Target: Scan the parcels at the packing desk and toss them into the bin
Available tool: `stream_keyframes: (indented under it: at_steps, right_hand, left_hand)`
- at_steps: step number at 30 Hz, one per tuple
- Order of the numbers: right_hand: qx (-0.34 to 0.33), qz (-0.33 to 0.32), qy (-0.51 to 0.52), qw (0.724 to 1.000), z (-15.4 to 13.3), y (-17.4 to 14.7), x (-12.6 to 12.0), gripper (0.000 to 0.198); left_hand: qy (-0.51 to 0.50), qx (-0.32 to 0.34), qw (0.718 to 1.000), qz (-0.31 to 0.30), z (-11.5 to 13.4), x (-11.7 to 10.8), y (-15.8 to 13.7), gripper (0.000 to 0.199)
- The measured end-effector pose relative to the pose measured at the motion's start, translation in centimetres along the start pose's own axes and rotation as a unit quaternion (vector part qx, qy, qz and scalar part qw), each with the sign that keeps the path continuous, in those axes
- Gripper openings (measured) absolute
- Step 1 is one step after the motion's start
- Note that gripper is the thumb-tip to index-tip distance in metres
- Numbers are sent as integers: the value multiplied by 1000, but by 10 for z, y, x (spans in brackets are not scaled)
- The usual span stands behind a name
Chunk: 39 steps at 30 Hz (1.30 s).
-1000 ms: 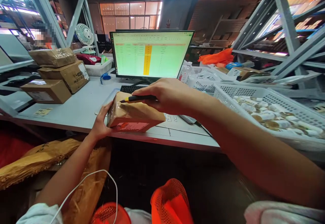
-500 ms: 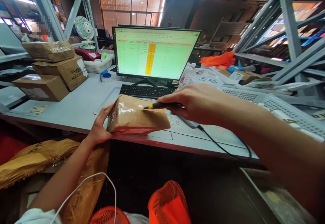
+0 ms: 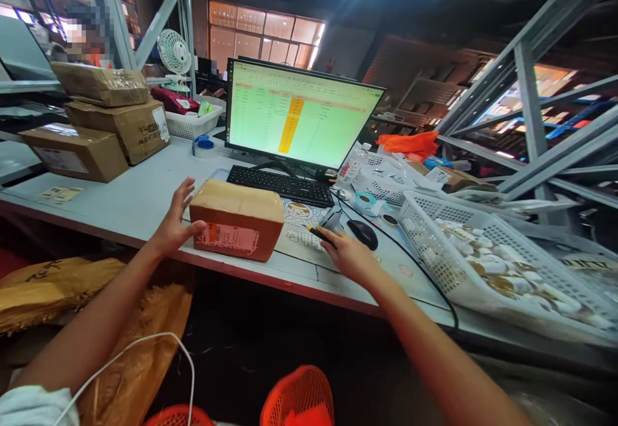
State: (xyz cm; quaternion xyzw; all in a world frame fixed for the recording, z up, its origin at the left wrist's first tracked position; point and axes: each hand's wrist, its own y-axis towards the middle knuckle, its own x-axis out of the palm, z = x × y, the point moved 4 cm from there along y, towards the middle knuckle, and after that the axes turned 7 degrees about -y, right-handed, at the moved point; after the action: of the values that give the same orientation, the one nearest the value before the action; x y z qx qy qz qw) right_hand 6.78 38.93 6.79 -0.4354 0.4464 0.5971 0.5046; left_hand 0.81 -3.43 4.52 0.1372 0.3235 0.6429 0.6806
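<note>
A brown cardboard box (image 3: 236,210) with a shipping label on its front stands at the near edge of the desk. At its left end is my left hand (image 3: 174,223), fingers spread; the thumb reaches the front corner, though whether it presses there I cannot tell. My right hand (image 3: 346,253) is right of the box, low over the desk, closed around a slim black and yellow utility knife (image 3: 322,235). Just beyond those fingers lies a grey corded device (image 3: 333,218), partly covered, that looks like a scanner. A black mouse (image 3: 363,234) is close by on the right.
Behind the box stand a keyboard (image 3: 284,185) and a lit monitor (image 3: 302,111). Stacked cartons (image 3: 116,123) occupy the left. A white perforated basket (image 3: 434,252) of small packs sits right, with a black cable running beside it. A person is at the far left.
My right hand has moved from the box top down to the desk on the right, still holding the knife. The box has been set level, its labelled side facing me. My left fingers have spread.
</note>
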Motion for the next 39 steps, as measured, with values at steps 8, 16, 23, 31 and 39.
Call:
stream_keyframes:
  at_steps: [8,16,23,31,39]
  right_hand:
    - [-1,18,33,999,-38,29,40,47]
    - [-178,198,323,908,-65,80,-75,39]
    - [-302,31,244,921,-130,119,-98,39]
    - [-270,15,51,961,-144,108,-119,42]
    - [-98,9,84,992,-134,162,-109,52]
  left_hand:
    - [384,227,894,-41,88,67,8,58]
    - [400,307,863,27,75,78,2,35]
    - [400,322,858,30,76,76,8,39]
    - [384,317,867,30,75,75,8,37]
    - [400,205,891,-61,87,76,8,37]
